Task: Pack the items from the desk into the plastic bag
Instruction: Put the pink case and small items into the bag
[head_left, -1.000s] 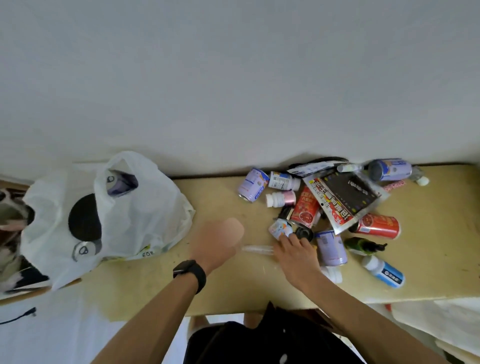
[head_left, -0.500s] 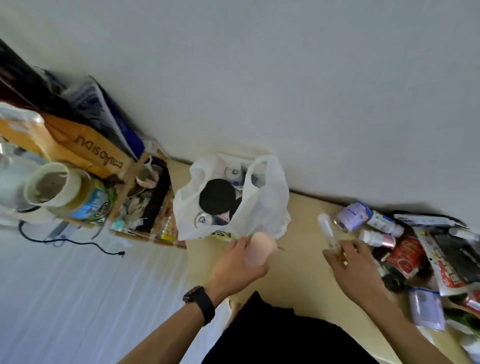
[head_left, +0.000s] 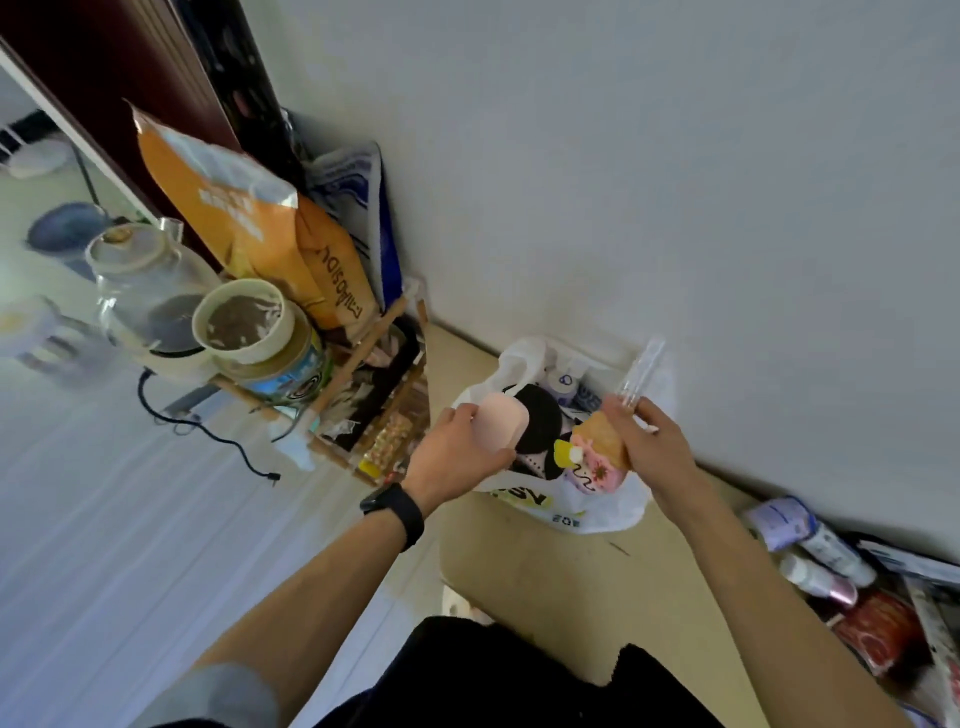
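**Fingers full on both sides, and a narrow drop ahead**

The left hand curls round a pale pink rounded pad. The right hand pinches a clear plastic tube upright above the white plastic bag with black print. The bag slumps at the left end of the yellowish desk with a slack mouth. I reckon a loose drop could glance off the rim and go over the edge by the cluttered wooden rack. The pale wall is close behind, so the free room is towards the person. Bottles and cans lie to the right.
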